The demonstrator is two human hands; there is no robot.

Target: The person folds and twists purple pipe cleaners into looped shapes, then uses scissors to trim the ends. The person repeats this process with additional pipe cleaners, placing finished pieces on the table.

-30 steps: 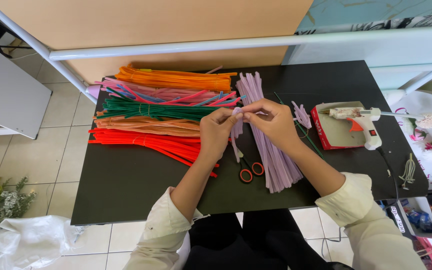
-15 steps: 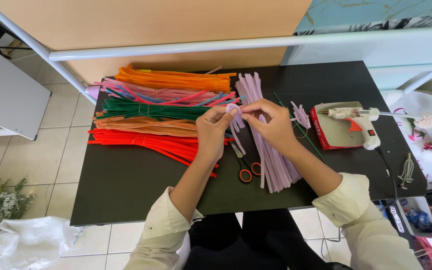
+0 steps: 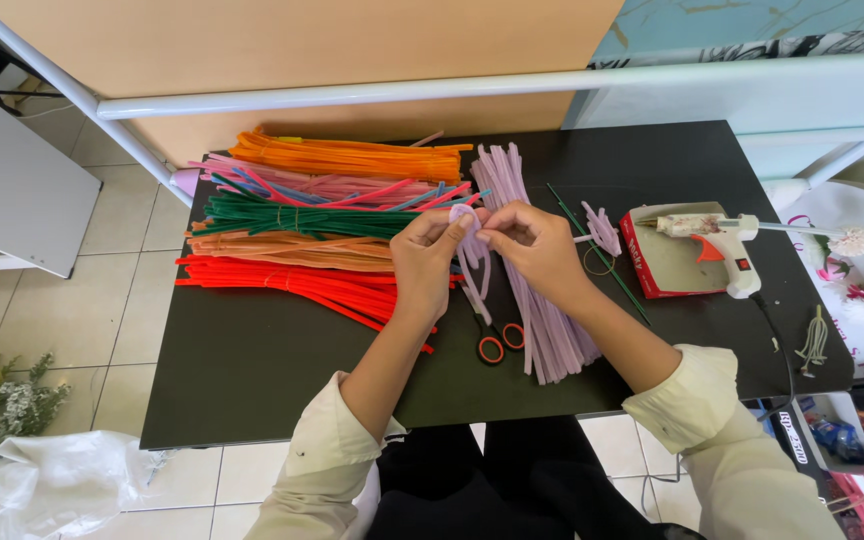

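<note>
Bundles of pipe cleaners (image 3: 332,225) lie in rows across the left half of the desk (image 3: 252,380), one behind another. To their right a further bundle (image 3: 542,310) runs front to back. Both hands — left hand (image 3: 427,260), right hand (image 3: 537,250) — meet above the desk's middle, fingers pinching a bent pipe cleaner (image 3: 467,225). Scissors (image 3: 492,335) lie just before them. A glue gun (image 3: 717,240) rests on a box (image 3: 667,265) at the right.

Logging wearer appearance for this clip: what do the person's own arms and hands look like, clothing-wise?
Both arms wear cream long sleeves, pushed up to about the elbow, with folded, buttoned cuffs. The left hand and right hand are bare: no gloves, and no rings or watch that I can make out. Forearms are uncovered below the cuffs.
</note>
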